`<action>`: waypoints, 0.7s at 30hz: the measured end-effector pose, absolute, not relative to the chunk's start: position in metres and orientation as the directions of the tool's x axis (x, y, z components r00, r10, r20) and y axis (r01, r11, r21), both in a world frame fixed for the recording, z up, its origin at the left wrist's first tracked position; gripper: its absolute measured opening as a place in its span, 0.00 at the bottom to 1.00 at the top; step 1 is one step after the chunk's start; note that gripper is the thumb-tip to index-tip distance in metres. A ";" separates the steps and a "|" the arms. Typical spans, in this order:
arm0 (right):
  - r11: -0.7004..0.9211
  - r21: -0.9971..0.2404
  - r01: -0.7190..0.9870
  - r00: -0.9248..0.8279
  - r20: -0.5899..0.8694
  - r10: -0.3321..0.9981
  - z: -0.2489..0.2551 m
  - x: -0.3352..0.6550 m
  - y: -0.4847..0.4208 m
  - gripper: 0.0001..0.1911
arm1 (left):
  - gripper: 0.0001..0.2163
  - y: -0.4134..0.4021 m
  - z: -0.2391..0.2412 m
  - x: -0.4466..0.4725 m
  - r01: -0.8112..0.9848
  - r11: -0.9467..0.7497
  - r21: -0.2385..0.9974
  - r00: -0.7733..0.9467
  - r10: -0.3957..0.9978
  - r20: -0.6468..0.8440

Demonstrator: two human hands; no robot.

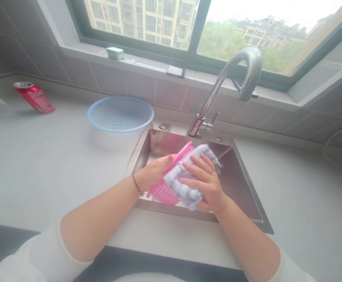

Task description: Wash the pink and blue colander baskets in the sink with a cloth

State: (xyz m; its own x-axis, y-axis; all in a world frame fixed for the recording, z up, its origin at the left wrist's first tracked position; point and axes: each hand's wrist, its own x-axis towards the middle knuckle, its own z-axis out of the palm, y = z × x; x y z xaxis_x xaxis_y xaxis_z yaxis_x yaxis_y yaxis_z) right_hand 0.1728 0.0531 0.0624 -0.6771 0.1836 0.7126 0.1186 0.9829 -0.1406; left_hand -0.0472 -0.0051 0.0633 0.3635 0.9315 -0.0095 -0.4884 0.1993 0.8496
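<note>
Over the sink (241, 184) near the tabletop's (56, 168) front edge, the left hand (154, 172) pinches the pink basket (162, 193); the right hand (209, 186) clutches a cloth (175, 178) against it. Likely light, springy plastic, best held by its rim.

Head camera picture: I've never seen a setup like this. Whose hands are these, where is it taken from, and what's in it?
There is no machine here, just one person's two bare hands. The camera is worn on the head and looks forward and down. The left hand holds a pink perforated plastic basket over a steel sink. The right hand holds a striped cloth against it. Behind the sink stands a chrome faucet. On the counter, to the left, are a light-blue perforated basket and a red drink can.
</note>
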 end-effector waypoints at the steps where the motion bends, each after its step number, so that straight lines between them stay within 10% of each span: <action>1: 0.989 -0.097 0.107 -0.696 0.703 0.145 0.065 0.174 0.053 0.19 | 0.32 -0.005 0.063 -0.048 -0.431 0.172 0.886 0.362 0.932 -0.005; 21: 0.989 -0.145 0.027 -0.733 0.670 0.118 0.077 0.173 0.049 0.09 | 0.32 -0.007 0.085 -0.051 0.242 -0.230 0.943 0.598 0.800 0.042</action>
